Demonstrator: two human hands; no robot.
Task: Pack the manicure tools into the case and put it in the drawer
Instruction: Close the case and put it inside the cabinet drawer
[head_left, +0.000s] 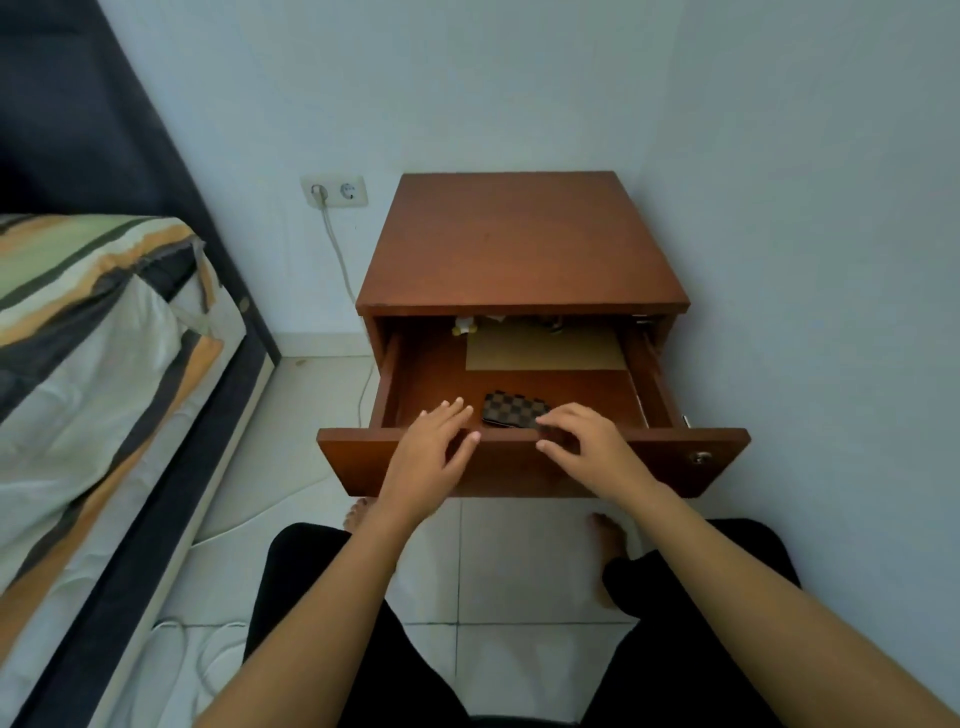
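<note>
Your knees sit lowest in view, in black cloth, with bare tile between them. Your left hand (439, 441) hovers over the drawer (524, 460) front edge, fingers spread and released, holding nothing. Your right hand (584, 441) curls at the same edge, fingertips touching the case (511, 408); I cannot tell if they grip it. The checkered brown case lies flat inside the drawer, near the front. Behind it lies bare floor, then a card (545, 349).

Soft, dim, even light with faint shadows; wide-angle bending at the edges, slight softness throughout.
</note>
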